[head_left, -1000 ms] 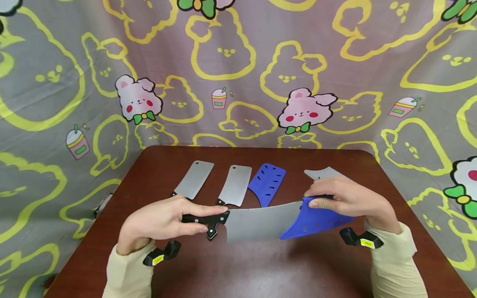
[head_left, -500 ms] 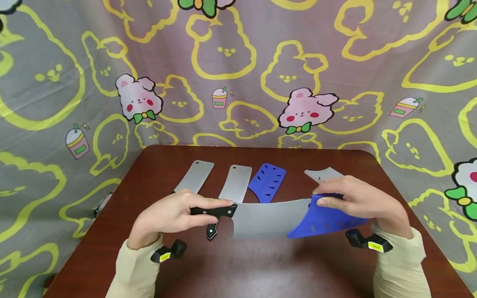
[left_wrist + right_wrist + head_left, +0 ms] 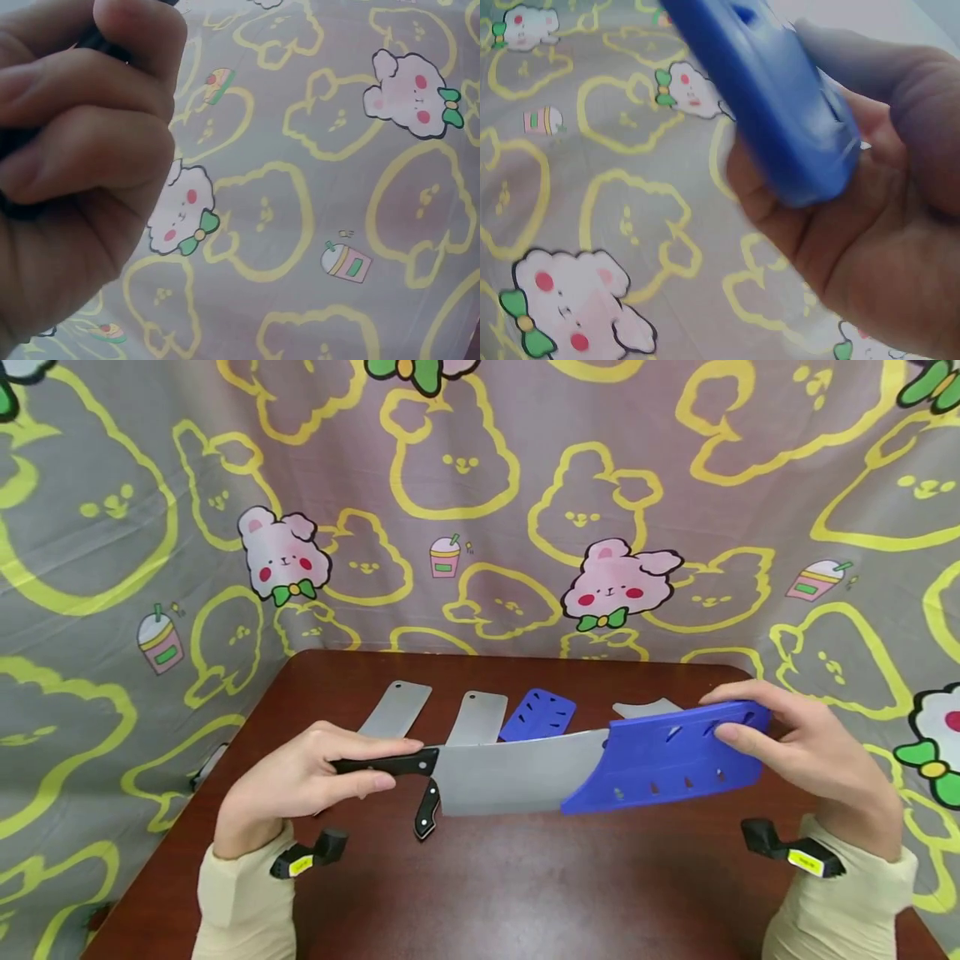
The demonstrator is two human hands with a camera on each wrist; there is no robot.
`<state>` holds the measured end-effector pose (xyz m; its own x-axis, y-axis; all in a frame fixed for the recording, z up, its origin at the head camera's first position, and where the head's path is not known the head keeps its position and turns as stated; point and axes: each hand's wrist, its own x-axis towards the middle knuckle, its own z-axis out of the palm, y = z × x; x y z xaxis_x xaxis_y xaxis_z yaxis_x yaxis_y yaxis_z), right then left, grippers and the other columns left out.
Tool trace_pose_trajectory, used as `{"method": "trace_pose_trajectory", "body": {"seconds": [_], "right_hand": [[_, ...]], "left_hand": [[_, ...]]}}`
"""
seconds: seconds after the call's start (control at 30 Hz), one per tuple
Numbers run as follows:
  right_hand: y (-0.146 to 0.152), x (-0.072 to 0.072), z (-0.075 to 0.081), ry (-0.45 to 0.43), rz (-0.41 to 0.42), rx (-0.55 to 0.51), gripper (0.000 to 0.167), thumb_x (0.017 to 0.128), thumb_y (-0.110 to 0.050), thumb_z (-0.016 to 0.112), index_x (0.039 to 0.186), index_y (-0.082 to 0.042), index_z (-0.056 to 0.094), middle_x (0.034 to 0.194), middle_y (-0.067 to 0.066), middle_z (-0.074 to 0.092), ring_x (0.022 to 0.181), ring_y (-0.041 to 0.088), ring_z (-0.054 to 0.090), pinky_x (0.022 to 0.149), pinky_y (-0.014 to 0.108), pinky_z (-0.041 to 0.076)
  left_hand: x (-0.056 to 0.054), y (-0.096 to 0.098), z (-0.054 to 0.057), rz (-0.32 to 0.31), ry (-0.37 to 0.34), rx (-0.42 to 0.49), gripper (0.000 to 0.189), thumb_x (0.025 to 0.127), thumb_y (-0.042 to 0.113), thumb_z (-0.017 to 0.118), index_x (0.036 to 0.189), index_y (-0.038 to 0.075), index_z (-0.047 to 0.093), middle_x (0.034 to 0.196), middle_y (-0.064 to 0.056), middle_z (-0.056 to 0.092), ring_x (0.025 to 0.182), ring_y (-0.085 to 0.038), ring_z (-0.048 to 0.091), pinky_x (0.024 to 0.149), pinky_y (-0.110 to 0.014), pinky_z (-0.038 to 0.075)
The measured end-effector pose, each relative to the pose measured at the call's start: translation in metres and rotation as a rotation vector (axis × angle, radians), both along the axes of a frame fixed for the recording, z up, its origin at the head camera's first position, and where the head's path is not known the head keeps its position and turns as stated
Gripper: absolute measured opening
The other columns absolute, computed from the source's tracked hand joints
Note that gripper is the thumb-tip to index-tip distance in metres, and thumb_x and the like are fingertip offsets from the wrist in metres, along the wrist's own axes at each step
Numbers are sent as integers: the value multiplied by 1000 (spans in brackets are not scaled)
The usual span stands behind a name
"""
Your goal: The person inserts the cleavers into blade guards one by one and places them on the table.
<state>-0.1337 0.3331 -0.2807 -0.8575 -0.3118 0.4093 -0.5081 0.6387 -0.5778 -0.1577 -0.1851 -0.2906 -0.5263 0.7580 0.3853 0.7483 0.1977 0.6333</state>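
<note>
Level above the table, a cleaver (image 3: 510, 777) has its grey blade pointing right. My left hand (image 3: 315, 768) grips its black handle, thumb below and index finger along the top. In the left wrist view, curled fingers (image 3: 82, 127) wrap the dark handle. A blue slotted blade guard (image 3: 660, 760) covers the far part of the blade. My right hand (image 3: 817, 752) pinches the guard at its outer end, thumb on the near face. The right wrist view shows the guard's end (image 3: 780, 112) between thumb and fingers.
On the dark red table (image 3: 525, 885), a cleaver (image 3: 397, 710) lies at back left and a second cleaver (image 3: 477, 714) beside it, its black handle (image 3: 426, 810) toward me. Another blue guard (image 3: 540, 714) and a grey flat piece (image 3: 645, 707) lie further right. A patterned curtain (image 3: 480, 485) surrounds the table.
My right hand has moved right and up, from the guard's upper left part to its outer end. Cleaver and guard have risen somewhat, and my left hand has shifted slightly left.
</note>
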Motion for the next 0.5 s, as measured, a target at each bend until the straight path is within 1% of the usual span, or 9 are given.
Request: {"method": "trace_pose_trajectory", "body": {"seconds": [0.07,0.13,0.17,0.23,0.3,0.4,0.5], "right_hand": [[-2,0,0,55,43,-123,45,82,15,65,124,-1,60,101,-12,67,73,4,68,63,15,52],[-6,-1,-1,100,139,-286,45,83,20,60,126,8,55,99,-6,69,73,6,71,64,15,55],[-9,-2,-1,120,189,-364,44,84,21,57,127,11,53,99,-3,69,73,6,71,64,15,55],[-15,-5,-3,147,322,-541,41,88,21,51,129,16,48,95,5,70,74,11,73,63,19,56],[-21,-7,-4,172,402,-677,38,92,17,47,129,18,46,92,10,69,73,15,74,61,21,57],[-31,-10,-6,205,448,-800,34,94,16,44,127,18,46,88,13,67,71,18,73,57,24,57],[-40,-12,-5,220,438,-847,31,94,16,44,125,18,48,87,13,66,70,19,73,56,25,56]], "left_hand": [[0,-3,0,-18,19,65,49,84,-4,71,130,10,64,64,10,52,51,3,33,46,-12,30],[1,-5,0,-41,40,127,52,81,-11,70,129,7,64,65,8,55,52,2,37,46,-11,29],[1,-5,0,-54,58,153,53,79,-13,70,129,5,64,63,6,53,52,0,40,46,-11,29],[2,-6,1,-57,67,175,54,78,-15,69,129,4,63,62,6,54,54,0,44,46,-11,30],[2,-5,1,-48,63,165,54,80,-14,68,130,5,63,63,6,55,55,-1,47,47,-12,31],[3,-5,2,-11,33,139,52,82,-12,67,130,9,63,64,8,58,56,-1,50,45,-13,33],[4,-5,3,5,13,133,51,84,-11,67,131,10,63,66,8,60,57,-2,51,45,-14,34]]}}
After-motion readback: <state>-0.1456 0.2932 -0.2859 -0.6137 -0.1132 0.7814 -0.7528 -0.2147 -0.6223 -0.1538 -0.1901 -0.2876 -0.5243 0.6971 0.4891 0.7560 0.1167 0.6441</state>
